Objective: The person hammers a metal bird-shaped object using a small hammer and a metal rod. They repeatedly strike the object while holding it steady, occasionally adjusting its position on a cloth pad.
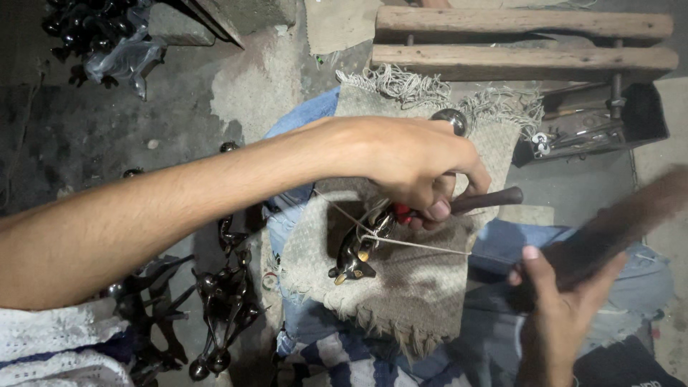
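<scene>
Seen from the head view, a small dark metal figurine [356, 252] with brass-coloured patches is observed lying on a frayed grey cloth [416, 287] that is draped over the person's lap. Its long axis is set diagonally: the lower end points down and to the left, the upper end rises to the right toward the left hand [416, 168]. The left hand is reached across from the left side of the frame, and its fingers [437, 209] are curled shut around a tool with a dark handle [487, 201] that projects to the right, roughly level; a red part [401, 212] is visible just below the fingers, touching the upper end of the figurine. A thin pale string [416, 244] is stretched across the cloth from the figurine toward the right. The right hand [559, 315] is raised at lower right, its fingers wrapped around a dark brush-like object [616, 222], blurred, whose length slants up to the right. A cluster of similar dark figurines [222, 301] is noted on the floor [107, 129] at lower left. A wooden bench [523, 43] and a dark tray of tools [595, 125] are recorded at upper right, well apart from the hands.
</scene>
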